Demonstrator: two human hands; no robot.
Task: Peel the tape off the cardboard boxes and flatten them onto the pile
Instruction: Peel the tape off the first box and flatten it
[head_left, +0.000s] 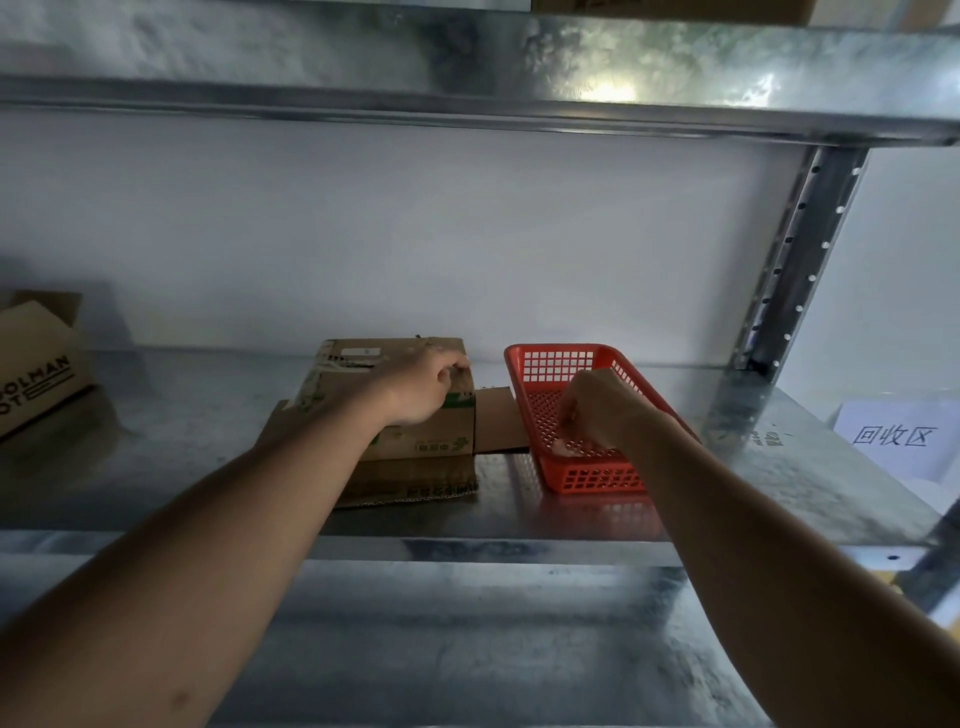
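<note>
Flattened boxes (415, 415) under left hand (423, 387); right hand (592, 410) — in basket (545, 364).

Only one view here, a wide-angle cam worn on the person's head. It sat roughly level with a metal shelf (519, 525) and faced straight into the bay toward the white back wall (415, 234), tilted a bit down. It was pretty close: both forearms ran in from the bottom corners, and the left hand (421, 387) and right hand (597, 410) landed about mid-frame, reaching toward the shelf's back edge. The upper shelf (467, 67) filled the top of the picture, seen from underneath. The lens bent things near the edges, so the right upright (795, 260) leaned. No second view, so nothing overlapped.
</note>
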